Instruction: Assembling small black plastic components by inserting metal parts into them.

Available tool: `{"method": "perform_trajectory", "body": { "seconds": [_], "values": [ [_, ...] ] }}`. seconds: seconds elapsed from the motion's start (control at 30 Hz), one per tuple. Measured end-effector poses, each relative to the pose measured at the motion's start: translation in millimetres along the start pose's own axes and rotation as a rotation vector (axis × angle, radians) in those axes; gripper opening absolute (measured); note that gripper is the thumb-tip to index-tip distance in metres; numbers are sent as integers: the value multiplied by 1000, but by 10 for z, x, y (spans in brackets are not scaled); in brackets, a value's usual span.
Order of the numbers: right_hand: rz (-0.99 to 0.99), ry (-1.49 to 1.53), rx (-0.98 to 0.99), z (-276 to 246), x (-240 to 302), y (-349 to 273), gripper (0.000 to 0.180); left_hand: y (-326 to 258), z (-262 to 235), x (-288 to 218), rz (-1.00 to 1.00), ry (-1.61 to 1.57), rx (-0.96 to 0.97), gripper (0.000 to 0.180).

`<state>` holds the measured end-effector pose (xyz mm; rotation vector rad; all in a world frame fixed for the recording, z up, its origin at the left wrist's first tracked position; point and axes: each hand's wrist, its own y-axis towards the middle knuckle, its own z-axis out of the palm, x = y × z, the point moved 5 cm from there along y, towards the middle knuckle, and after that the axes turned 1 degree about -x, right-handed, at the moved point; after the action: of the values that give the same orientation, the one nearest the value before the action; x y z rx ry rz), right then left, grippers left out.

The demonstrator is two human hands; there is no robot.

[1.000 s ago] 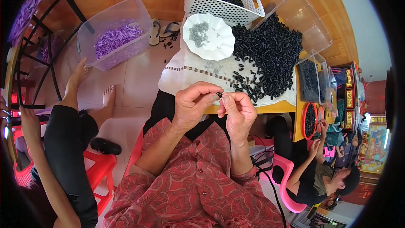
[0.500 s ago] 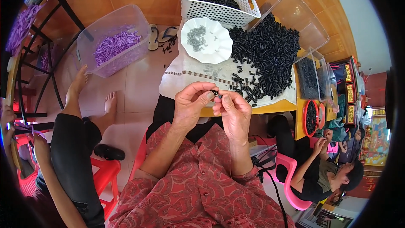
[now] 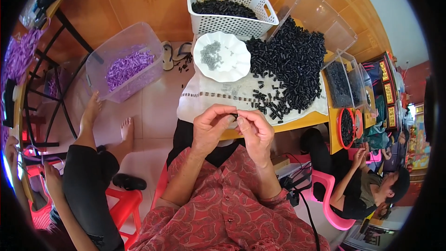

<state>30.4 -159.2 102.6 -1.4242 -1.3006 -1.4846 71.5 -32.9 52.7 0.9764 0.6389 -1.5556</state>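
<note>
Two hands, one tiny black piece

The left hand (image 3: 211, 128) and the right hand (image 3: 254, 130) meet over the near edge of the worktop (image 3: 297, 122). Their fingertips pinch a small black piece (image 3: 235, 116) between them. Just past the hands, a big pile of black pieces (image 3: 290, 60) lies on a white cloth (image 3: 209, 95). A white dish (image 3: 222, 56) with grey bits sits beside the pile, near a white basket (image 3: 230, 7)

The person wears a red shirt (image 3: 223, 214) with a pale swirling pattern. Its sleeves end near the elbows. Both forearms are bare.
</note>
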Motion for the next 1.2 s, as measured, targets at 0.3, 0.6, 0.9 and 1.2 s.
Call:
{"method": "perform_trajectory", "body": {
  "seconds": [0.3,0.6,0.9,1.2],
  "values": [
    [-379,-473,46,-71,244,-27,19,-12,26,245,-150,-137,47,24],
    [-449,-502,-7,-121,130,-79,20,-4,127,419,-310,-417,105,24],
    [-364,-443,-112,-270,57,-131,19,-88,218,552,-347,-445,76,19],
    [-239,-366,-166,-396,33,-192,16,-118,346,519,-318,-417,2,20]
  ]
}}
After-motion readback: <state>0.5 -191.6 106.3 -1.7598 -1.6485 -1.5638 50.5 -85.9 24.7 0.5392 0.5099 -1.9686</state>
